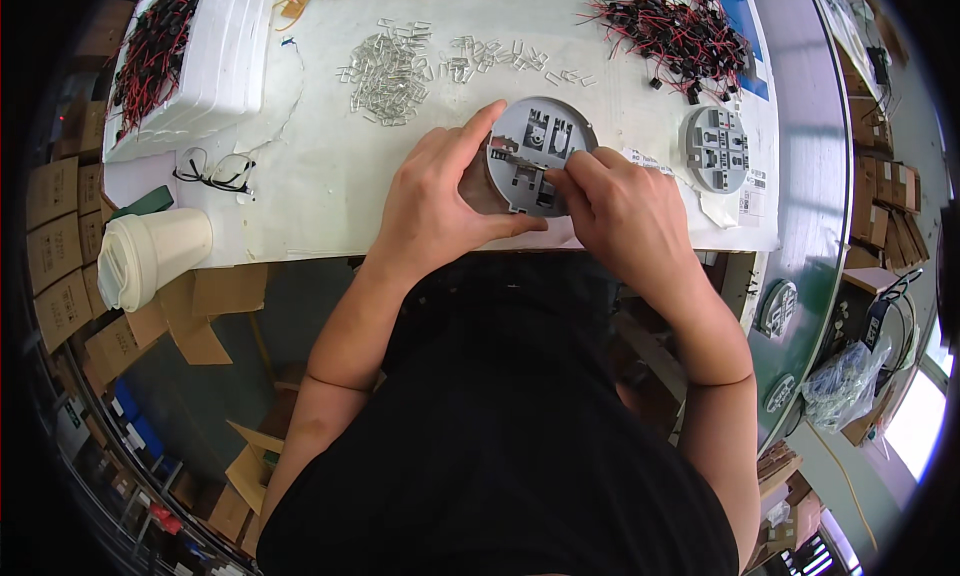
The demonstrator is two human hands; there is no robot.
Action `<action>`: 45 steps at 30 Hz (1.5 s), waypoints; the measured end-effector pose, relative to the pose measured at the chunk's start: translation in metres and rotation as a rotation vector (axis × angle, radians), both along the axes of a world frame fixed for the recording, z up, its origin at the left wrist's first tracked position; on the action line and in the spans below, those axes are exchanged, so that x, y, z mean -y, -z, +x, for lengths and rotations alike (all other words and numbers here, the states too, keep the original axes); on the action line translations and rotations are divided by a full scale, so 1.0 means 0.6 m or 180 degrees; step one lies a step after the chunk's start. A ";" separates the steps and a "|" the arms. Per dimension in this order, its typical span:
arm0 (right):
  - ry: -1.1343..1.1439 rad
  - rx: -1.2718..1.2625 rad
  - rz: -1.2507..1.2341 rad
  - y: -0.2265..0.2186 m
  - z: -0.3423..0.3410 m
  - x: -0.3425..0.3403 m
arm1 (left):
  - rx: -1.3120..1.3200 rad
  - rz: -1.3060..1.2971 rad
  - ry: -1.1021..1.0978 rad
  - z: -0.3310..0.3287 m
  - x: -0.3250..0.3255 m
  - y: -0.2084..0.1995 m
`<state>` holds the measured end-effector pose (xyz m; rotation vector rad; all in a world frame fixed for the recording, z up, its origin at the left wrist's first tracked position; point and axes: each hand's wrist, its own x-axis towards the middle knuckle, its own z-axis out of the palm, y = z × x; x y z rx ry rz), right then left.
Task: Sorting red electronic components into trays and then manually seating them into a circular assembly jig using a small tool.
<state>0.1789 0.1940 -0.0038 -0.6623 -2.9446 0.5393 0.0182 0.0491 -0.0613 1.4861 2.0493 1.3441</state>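
My left hand (432, 194) grips a round grey plastic housing (541, 141) by its left rim, thumb below and fingers above. The housing is tilted toward me, and its inside shows slots and raised metal-looking parts. My right hand (628, 208) pinches at the lower right of the housing, its fingertips pressed onto a thin part (527, 163) that I cannot name. Just beyond lies a heap of small clear bent pieces (388, 76), with a looser scatter of them (500, 58) to its right. A second grey housing (717, 149) rests on the table to the right.
Black parts with red wires (672, 34) are piled at the far right. More fill a white foam box (222, 56) at the left. Glasses (216, 172) and a cream cup (158, 256) sit near the left edge. Other housings (778, 308) lie on the green surface at right.
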 end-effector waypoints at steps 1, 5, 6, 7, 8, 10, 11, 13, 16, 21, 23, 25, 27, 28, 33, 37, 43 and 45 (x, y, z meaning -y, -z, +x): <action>0.0003 0.0004 0.0000 0.001 0.000 0.000 | -0.0009 0.0011 0.0003 0.000 0.000 0.001; -0.0019 -0.0041 -0.0058 0.003 -0.001 -0.003 | -0.0063 0.0020 0.0017 -0.001 0.000 0.000; -0.0034 -0.0046 -0.0079 0.004 -0.001 -0.004 | -0.0062 0.0020 0.0016 -0.001 0.000 0.000; -0.0049 -0.0048 -0.0098 0.004 -0.001 -0.006 | -0.0065 0.0026 0.0022 -0.001 0.000 0.000; -0.0065 -0.0050 -0.0117 0.005 -0.002 -0.007 | -0.0069 0.0032 0.0027 0.000 0.000 0.001; -0.0110 -0.0037 -0.0131 0.004 -0.003 -0.011 | -0.0069 0.0043 0.0031 0.000 0.000 0.002; -0.0154 -0.0027 -0.0146 0.002 -0.004 -0.013 | -0.0069 0.0055 0.0041 0.000 -0.001 0.003; -0.0199 -0.0015 -0.0173 -0.002 -0.007 -0.011 | -0.0070 0.0060 0.0061 0.001 0.001 0.004; -0.0394 0.0229 0.0167 -0.017 -0.020 -0.001 | -0.0277 0.0118 0.0055 0.001 -0.003 0.006; -0.0702 0.0549 0.0816 -0.053 -0.039 0.001 | -0.0289 0.0047 0.0063 -0.004 0.003 0.007; -0.0679 0.0678 0.0773 -0.068 -0.037 0.003 | -0.0250 0.0057 0.0055 -0.003 0.004 0.006; -0.0669 0.0747 0.0761 -0.072 -0.038 0.005 | -0.0187 0.0035 0.0037 -0.002 0.005 0.005; -0.0641 0.0893 0.0738 -0.067 -0.046 0.008 | -0.0191 0.0033 0.0039 -0.002 0.006 0.005; -0.0623 0.0963 0.0720 -0.064 -0.047 0.009 | -0.0201 0.0018 0.0042 -0.002 0.006 0.006; -0.0751 0.0668 0.1028 -0.048 -0.033 0.007 | -0.0258 0.0089 0.0065 -0.002 0.005 0.007; -0.0859 0.0623 0.1038 -0.035 -0.031 -0.007 | -0.0253 0.0062 0.0017 -0.002 0.009 0.008; 0.0049 -0.0266 -0.0542 -0.008 0.014 -0.010 | -0.0045 -0.0186 0.0427 -0.018 0.009 -0.011; 0.0069 -0.0979 -0.0735 0.008 0.035 -0.001 | 0.0537 -0.0237 0.0428 -0.026 0.016 -0.002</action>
